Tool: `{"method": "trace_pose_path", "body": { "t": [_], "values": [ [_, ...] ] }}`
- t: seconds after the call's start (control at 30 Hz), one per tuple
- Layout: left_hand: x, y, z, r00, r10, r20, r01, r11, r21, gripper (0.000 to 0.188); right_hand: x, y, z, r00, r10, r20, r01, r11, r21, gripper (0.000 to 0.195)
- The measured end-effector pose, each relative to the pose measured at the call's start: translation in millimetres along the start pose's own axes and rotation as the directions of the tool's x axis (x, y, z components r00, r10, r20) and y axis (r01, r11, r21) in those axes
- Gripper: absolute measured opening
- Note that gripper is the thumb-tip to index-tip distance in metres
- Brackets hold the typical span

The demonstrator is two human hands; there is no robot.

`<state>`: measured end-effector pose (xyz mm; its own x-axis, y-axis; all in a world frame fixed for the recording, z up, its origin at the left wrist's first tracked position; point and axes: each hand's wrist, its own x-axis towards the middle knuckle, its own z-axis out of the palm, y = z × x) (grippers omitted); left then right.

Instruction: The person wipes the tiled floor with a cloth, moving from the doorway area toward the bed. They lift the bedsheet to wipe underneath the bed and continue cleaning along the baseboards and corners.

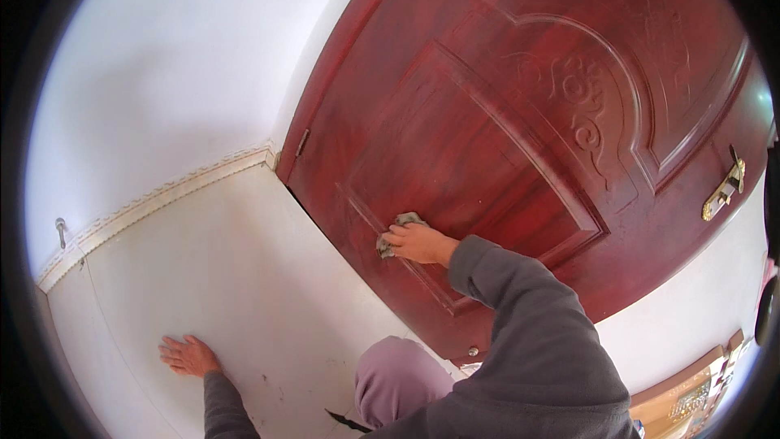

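A grey rag (386, 248) is pressed under my right hand (420, 242) against the lower part of a dark red wooden door (475, 189). The rag sticks out past my fingertips and above my knuckles. It lies over the raised moulding (359, 210) of the door's lower panel. My left hand (190, 356) is away to the left over the pale floor tiles (244, 274), palm down, fingers somewhat apart and holding nothing. It appears to rest flat on the floor.
My bent knee (399, 378) in mauve trousers is close to the door's bottom edge. A hinge (303, 142) sits on the door's left side, a metal handle (725, 189) on its right. A skirting board (177, 195) borders the white wall (164, 73). Wooden furniture (676, 387) stands lower right.
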<state>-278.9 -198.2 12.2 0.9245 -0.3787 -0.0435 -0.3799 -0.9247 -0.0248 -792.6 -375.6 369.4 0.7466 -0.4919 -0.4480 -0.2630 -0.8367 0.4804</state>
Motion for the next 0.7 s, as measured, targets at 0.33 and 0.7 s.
{"method": "trace_pose_path", "body": {
  "t": [0.33,0.7],
  "values": [
    [52.6,-87.0,54.2,0.812,0.582,0.053,-0.574,0.811,-0.116,0.085,-155.4,-6.2,-100.3,0.547,0.565,-0.618,-0.687,0.725,0.055,0.04],
    [122.8,-272.6,2.0,0.482,0.601,0.637,-0.057,0.747,-0.662,0.05,-212.3,-83.8,-57.3,0.564,0.622,-0.543,-0.782,0.613,-0.11,0.04]
  ]
}}
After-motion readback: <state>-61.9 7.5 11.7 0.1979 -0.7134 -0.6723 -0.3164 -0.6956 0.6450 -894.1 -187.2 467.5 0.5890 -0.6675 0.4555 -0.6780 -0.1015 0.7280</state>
